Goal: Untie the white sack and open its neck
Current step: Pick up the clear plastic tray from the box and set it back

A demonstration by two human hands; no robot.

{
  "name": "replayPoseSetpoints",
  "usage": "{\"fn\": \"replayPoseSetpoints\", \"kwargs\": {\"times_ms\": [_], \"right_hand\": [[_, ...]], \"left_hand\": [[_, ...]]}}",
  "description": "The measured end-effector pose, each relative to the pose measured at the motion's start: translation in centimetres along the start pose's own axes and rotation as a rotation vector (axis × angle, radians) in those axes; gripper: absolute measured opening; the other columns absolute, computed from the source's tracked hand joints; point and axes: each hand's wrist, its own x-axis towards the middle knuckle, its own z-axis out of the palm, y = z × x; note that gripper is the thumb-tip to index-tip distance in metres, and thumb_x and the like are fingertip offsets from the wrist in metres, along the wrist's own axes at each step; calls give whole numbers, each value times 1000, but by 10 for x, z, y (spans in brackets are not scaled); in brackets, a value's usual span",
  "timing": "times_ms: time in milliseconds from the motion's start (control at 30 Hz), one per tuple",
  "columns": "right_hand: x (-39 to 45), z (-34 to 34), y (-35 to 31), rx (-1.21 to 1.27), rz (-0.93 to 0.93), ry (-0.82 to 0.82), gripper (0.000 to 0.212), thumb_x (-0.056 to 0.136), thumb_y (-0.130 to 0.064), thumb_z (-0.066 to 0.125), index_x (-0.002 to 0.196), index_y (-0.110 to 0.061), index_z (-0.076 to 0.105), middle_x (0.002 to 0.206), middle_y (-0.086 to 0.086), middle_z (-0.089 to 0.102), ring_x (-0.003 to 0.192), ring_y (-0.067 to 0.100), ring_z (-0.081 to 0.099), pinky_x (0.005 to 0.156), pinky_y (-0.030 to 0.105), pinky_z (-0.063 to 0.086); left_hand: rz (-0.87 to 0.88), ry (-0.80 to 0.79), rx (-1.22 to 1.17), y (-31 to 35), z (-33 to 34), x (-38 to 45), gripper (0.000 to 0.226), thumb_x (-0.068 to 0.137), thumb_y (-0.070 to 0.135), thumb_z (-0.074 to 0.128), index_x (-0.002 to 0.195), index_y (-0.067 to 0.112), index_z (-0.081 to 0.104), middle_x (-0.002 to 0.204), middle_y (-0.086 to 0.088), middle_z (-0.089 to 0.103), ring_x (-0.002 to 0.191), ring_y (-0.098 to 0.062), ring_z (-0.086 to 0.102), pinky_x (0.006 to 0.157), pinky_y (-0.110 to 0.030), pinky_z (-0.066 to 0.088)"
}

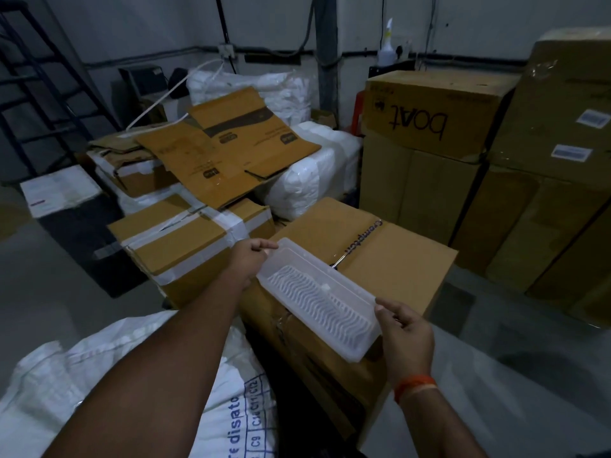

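The white sack (139, 385) lies at the person's near left, low in the view, partly under the left forearm. It is a woven bag with blue printed lettering and a grid of codes on the side facing the cartons. Its neck and tie are not visible from here, so whether it is knotted cannot be told. Neither hand touches it.

Both hands are taken up with something else: a translucent plastic tray (319, 297), long and shallow with a ribbed floor, held over the brown carton (406, 259) just beyond the sack. The tray is tilted, far end higher, and appears to be carried clear of the carton top, though contact at its near corner cannot be ruled out. In my judgement it is being held at both ends simply to keep a long, light piece level enough to set aside, since the sack work needs both hands free.

The left hand (249, 259) reaches forward with the arm extended, fingers curled over the tray's far rim, thumb on top. The right hand (405, 338) grips the near end, thumb pressed along the rim, fingers wrapped beneath; an orange band sits at that wrist.

Further out stand taped cartons (185, 246), flattened cardboard (224, 150), wrapped white bundles (314, 173) and stacked boxes (436, 114) along the right wall.
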Motion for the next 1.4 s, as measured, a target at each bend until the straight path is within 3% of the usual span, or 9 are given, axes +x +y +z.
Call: {"fn": "replayPoseSetpoints", "kwargs": {"times_ms": [333,467,567,633,733,833,1100,1233,1400], "right_hand": [[3,5,8,-25,17,-2,11,90,-21,72,95,-26,80,104,-4,76,98,16,71,88,49,61],[5,4,-11,-424,-225,51,13,87,-32,73,91,-44,71,112,-9,58,115,20,55,95,47,53],[21,17,-41,-634,-439,-135,16,88,-30,73,100,-41,74,108,-12,58,110,17,53,91,39,51],[37,33,-55,-767,-525,-285,18,91,-32,70,107,-38,75,109,-11,62,108,15,52,92,31,44],[59,57,-57,-921,-601,-439,21,94,-31,67,113,-34,76,114,-8,70,112,19,56,98,32,39],[67,67,-49,-1023,-581,-537,24,94,-30,66,116,-36,74,118,-7,73,116,19,59,111,42,38],[63,69,-41,-1059,-575,-496,26,92,-41,63,116,-40,71,120,-7,71,116,22,58,102,40,45],[37,68,-53,-958,-741,-417,20,93,-34,66,112,-35,74,113,-5,69,108,20,55,98,36,40],[-30,90,-52,-814,-853,-521,19,89,-21,71,104,-29,78,110,-5,72,108,20,59,89,21,26]], "left_hand": [[-75,22,-120,-2,1,5,20,101,4,59,111,7,77,135,-11,66,128,-27,55,103,-40,48],[-11,167,-127,0,6,-8,14,98,10,65,103,15,77,105,1,70,107,-20,62,85,-33,49],[24,374,-139,-9,14,-28,14,90,24,74,85,37,74,109,8,68,106,-18,65,85,-36,55],[14,459,-109,-16,20,-52,12,91,26,75,92,39,74,124,4,63,109,-18,62,89,-37,56],[-38,443,-128,-27,34,-81,13,90,32,75,95,43,71,117,-2,69,105,-23,66,89,-45,61],[-78,365,-161,-25,46,-101,15,93,27,73,106,34,73,98,2,73,85,-16,68,70,-29,55],[-39,335,-47,-25,41,-112,12,91,34,75,103,35,75,123,6,65,83,-4,63,80,-28,57],[15,382,-19,-40,11,-136,16,89,29,76,103,36,75,129,3,58,106,-11,61,97,-35,56],[44,487,-2,-80,-51,-199,17,88,20,75,102,29,79,113,9,72,99,-9,68,78,-23,55]]}}
